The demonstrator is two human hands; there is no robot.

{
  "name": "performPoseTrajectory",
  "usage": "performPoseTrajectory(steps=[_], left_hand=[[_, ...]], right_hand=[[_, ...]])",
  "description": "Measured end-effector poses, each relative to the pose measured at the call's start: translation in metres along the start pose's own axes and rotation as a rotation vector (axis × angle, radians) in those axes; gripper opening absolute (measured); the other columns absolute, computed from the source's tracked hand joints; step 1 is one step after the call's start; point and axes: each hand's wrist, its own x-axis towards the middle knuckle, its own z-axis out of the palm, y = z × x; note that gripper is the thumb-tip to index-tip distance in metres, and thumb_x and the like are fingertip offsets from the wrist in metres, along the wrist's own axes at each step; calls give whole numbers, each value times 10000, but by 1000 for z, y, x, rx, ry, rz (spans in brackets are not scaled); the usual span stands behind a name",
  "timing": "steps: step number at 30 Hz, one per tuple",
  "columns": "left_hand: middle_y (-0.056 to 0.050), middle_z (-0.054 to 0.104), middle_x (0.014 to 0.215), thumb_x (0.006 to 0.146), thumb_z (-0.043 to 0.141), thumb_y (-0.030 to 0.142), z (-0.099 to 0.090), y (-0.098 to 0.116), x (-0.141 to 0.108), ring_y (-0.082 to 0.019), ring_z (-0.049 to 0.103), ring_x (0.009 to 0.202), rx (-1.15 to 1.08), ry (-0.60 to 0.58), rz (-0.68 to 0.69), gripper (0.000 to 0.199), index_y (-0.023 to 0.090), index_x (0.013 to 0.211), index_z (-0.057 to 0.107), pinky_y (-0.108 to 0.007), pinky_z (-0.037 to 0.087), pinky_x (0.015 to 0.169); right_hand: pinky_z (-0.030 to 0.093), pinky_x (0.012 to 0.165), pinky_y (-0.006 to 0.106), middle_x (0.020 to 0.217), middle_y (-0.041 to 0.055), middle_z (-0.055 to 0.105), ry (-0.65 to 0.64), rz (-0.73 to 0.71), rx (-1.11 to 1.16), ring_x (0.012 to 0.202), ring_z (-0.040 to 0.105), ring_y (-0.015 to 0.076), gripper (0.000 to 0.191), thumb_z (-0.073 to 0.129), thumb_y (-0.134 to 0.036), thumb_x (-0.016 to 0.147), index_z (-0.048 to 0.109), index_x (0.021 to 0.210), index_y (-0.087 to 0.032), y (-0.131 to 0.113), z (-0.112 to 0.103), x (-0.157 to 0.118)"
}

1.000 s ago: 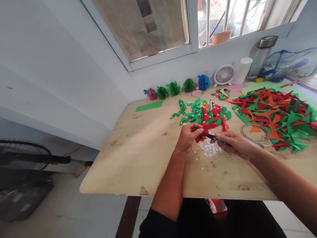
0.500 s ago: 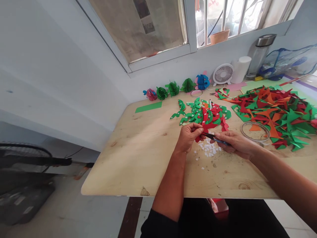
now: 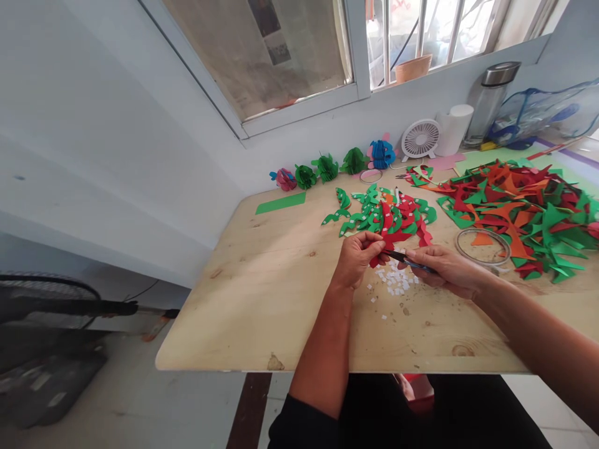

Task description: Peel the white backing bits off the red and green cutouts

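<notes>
My left hand pinches a small piece of red paper between thumb and fingers. My right hand grips a slim tool with dark pointed tips and a blue-grey body, seemingly tweezers. Its tips meet the red paper at my left fingertips; the exact contact is too small to make out. Under both hands lie many tiny white squares. Just beyond them is a heap of green and red wavy paper cutouts, several with white patches on them.
At right spreads a pile of red, green and orange paper scraps, with a tape roll before it. Along the wall stand folded paper figures, a small white fan and a glass bottle. A green strip lies at left.
The camera view has shifted very slightly. Both hands keep nearly the same pose, with the red paper and the tweezers still held together.
</notes>
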Motion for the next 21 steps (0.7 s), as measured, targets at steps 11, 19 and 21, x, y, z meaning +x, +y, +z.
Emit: performPoseTrajectory(steps=[11, 19, 21], left_hand=[[8, 624, 513, 612, 698, 275, 2, 3, -2, -91, 555, 408, 35, 12, 13, 211, 139, 702, 564, -189, 399, 431], [12, 618, 492, 620, 692, 257, 2, 3, -2, -88, 547, 394, 43, 9, 18, 184, 142, 703, 575, -186, 389, 425], [12, 616, 486, 621, 695, 264, 2, 3, -2, -91, 549, 396, 43, 8, 17, 188, 142, 704, 579, -188, 389, 424]], right_hand=[[52, 391, 230, 492, -69, 331, 33, -8, -20, 384, 185, 27, 432, 587, -534, 754, 648, 838, -115, -1, 2, -2], [57, 406, 243, 459, -76, 311, 30, -24, -66, 386, 185, 37, 456, 584, -556, 738, 655, 822, -113, -3, 4, -2], [55, 405, 243, 450, -79, 305, 39, -20, -68, 385, 184, 38, 455, 588, -557, 733, 656, 818, -115, -4, 4, -3]])
